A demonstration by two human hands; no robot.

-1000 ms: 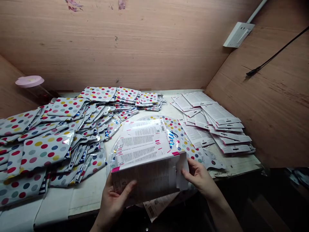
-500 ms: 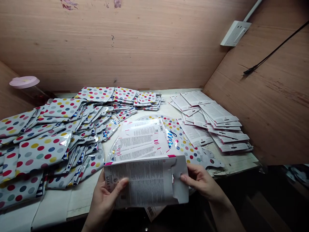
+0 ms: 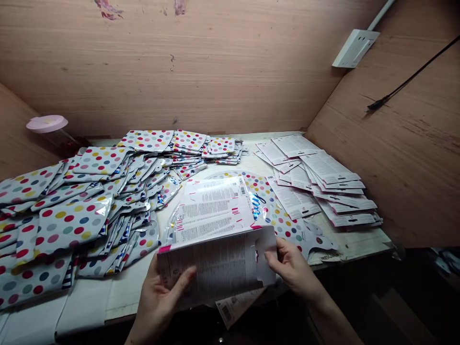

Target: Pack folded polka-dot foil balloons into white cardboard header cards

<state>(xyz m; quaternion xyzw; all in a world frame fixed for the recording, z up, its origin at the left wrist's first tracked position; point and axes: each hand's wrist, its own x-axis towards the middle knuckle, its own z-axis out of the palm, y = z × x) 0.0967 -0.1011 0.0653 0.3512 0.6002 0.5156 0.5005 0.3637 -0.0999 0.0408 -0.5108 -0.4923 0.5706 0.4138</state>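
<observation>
Between my two hands is a white printed card sleeve (image 3: 219, 268) with pink corner marks and a hang-hole flap at its right end. My left hand (image 3: 161, 292) grips its left end, thumb across the front. At the flap, my right hand (image 3: 291, 261) pinches the right edge between thumb and fingers. Just beyond it, several flat printed cards (image 3: 212, 206) lie on a large round polka-dot foil balloon (image 3: 287, 225) with blue lettering. Below the held sleeve, another printed card (image 3: 239, 306) pokes out at the table's edge.
Piles of folded polka-dot foil balloons (image 3: 72, 218) cover the left and back of the table (image 3: 125, 297). Stacked white printed cards (image 3: 323, 177) lie at the right. A pink-lidded jar (image 3: 48, 125) stands back left. Wooden walls enclose the table; a black cable (image 3: 406, 81) hangs at right.
The held sleeve has tilted, its right end rising slightly and its front now darker. My right hand has shifted a little left and up. More of the card below shows.
</observation>
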